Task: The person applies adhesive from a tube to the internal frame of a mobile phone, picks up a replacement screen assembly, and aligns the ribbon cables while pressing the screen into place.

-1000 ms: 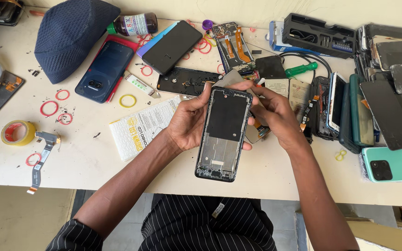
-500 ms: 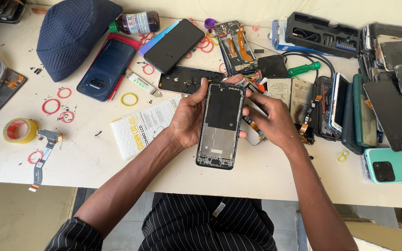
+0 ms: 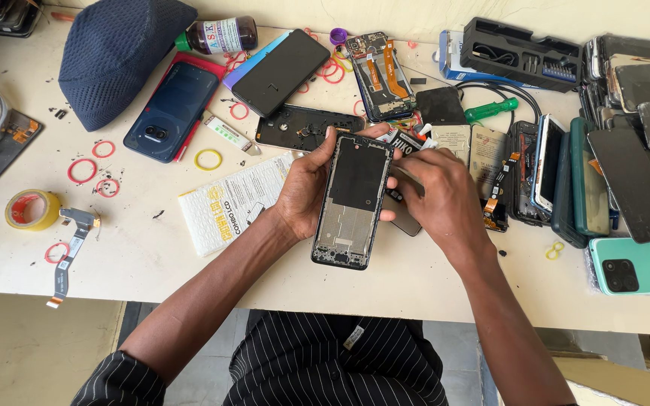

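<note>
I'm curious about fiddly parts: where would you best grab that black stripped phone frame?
Probably by its long edges, as the left hand does: the black stripped phone frame is thin, flat and narrow, so fingers wrap from the left side, leaving its open face clear for the right hand.

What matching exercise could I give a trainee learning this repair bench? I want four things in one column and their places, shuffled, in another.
Things:
1. phone frame
2. yellow tape roll
3. dark blue cap
4. mint-green phone

Places:
A. far right edge of the table, camera side up
B. upper left of the table, beside a dark blue phone
C. left side of the table, near red rubber rings
D. centre, held between the left hand and right hand

Pairs: 1-D, 2-C, 3-B, 4-A
</note>
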